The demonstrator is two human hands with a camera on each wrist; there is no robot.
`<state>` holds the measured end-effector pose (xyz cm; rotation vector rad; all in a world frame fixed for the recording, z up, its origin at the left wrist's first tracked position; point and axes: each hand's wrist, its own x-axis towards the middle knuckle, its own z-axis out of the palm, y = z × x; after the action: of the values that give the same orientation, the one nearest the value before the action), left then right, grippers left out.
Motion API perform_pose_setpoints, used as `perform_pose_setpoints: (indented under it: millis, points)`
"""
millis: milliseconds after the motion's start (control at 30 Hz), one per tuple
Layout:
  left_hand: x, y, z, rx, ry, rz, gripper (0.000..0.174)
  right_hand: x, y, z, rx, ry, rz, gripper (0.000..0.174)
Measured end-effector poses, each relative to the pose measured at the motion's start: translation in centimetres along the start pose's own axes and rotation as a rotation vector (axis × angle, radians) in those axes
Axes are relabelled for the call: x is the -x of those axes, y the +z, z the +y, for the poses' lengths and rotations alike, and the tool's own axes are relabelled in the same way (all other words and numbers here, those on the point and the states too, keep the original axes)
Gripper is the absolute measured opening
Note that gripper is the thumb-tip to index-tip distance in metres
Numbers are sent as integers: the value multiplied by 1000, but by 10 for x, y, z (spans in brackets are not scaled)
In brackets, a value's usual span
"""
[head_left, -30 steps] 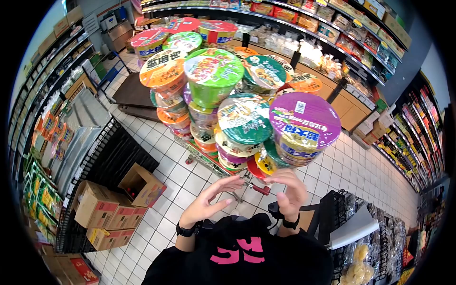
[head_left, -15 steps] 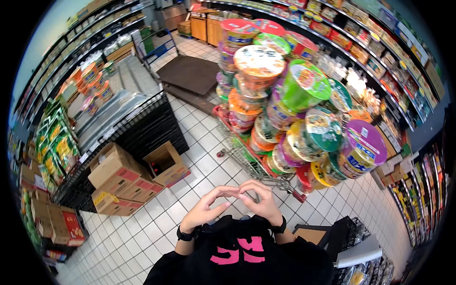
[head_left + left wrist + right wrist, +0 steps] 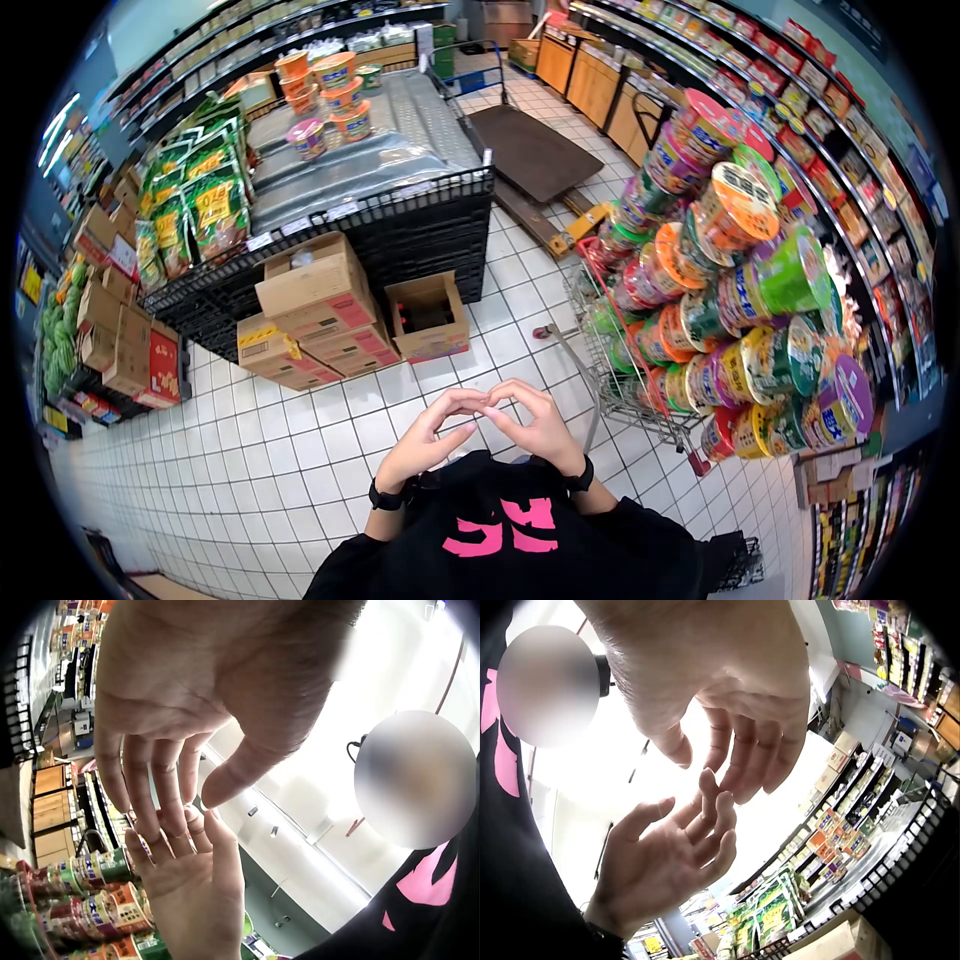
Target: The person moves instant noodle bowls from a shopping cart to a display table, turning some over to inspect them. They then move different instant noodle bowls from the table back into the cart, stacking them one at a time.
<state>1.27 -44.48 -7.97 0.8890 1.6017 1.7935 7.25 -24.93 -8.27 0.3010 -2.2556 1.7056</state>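
Note:
In front of the dark shirt, my left hand (image 3: 418, 448) and right hand (image 3: 545, 432) meet at the fingertips, with nothing held in either. Both have gently bent fingers, and their thumbs stand apart from them. From the left wrist view, the fingers of the left hand (image 3: 161, 690) overlap those of the right hand (image 3: 196, 892). The right wrist view likewise has the right hand (image 3: 727, 675) above the left hand (image 3: 656, 862). Nearest to the hands, off to the right, is a shopping cart (image 3: 640, 410) piled high with instant noodle cups (image 3: 740, 205).
A black display stand (image 3: 430, 225) carries bagged goods (image 3: 215, 195) and a few orange noodle cups (image 3: 340, 95). Cardboard boxes (image 3: 315, 290) and an open carton (image 3: 432, 330) sit on the tiled floor before it. Behind is a flatbed trolley (image 3: 535, 150); stocked shelves line the right.
The view has swung left, so the cart has shifted to the right and the display stand sits nearer the middle. The hands, apart a second ago, have come together at the fingertips.

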Motion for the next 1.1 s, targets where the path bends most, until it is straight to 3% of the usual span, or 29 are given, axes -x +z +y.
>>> perform_pose_setpoints:
  millis: [600,933,1100]
  points:
    - [40,-113,-20,31,-24,359,44,-116,112,44,-94,72,-336,16]
    - [-2,-227,-11,-10,-44,501,45,-254,168,78,-106,-56,-457,19]
    - [-40,-293,-1,-68,-17,476,45,-319,184,97,-171,-6,-418,18]
